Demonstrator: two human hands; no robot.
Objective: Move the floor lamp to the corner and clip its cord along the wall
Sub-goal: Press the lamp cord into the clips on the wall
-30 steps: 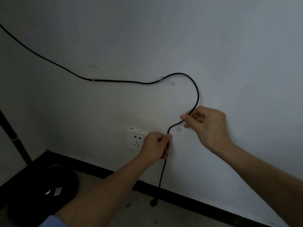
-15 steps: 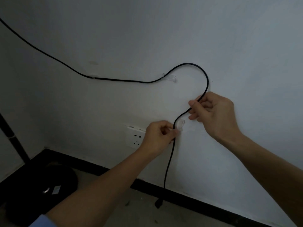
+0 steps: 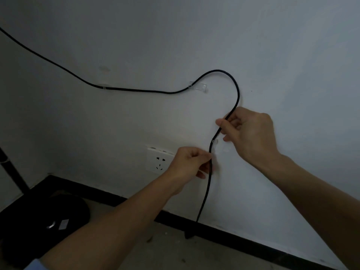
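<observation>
A black lamp cord [image 3: 148, 91] runs along the white wall from the upper left through two clear clips [image 3: 197, 87], arches over and drops to the floor. A third small clear clip [image 3: 214, 141] sits on the cord between my hands. My right hand [image 3: 247, 131] pinches the cord just above that clip. My left hand [image 3: 191, 162] pinches the cord just below it, beside the socket. The cord's plug [image 3: 188, 235] hangs near the black skirting. The lamp's round black base [image 3: 44, 221] stands on the floor in the corner at lower left, with its pole [image 3: 11, 172] rising beside it.
A white wall socket [image 3: 157, 160] is set in the wall left of my left hand. A black skirting board [image 3: 253, 242] runs along the foot of the wall. The floor is bare grey concrete [image 3: 155, 254].
The cord now sits in the third clip. My left hand dropped from the clip to the cord below it. My right hand stayed above the clip, and the arch in the cord is narrower.
</observation>
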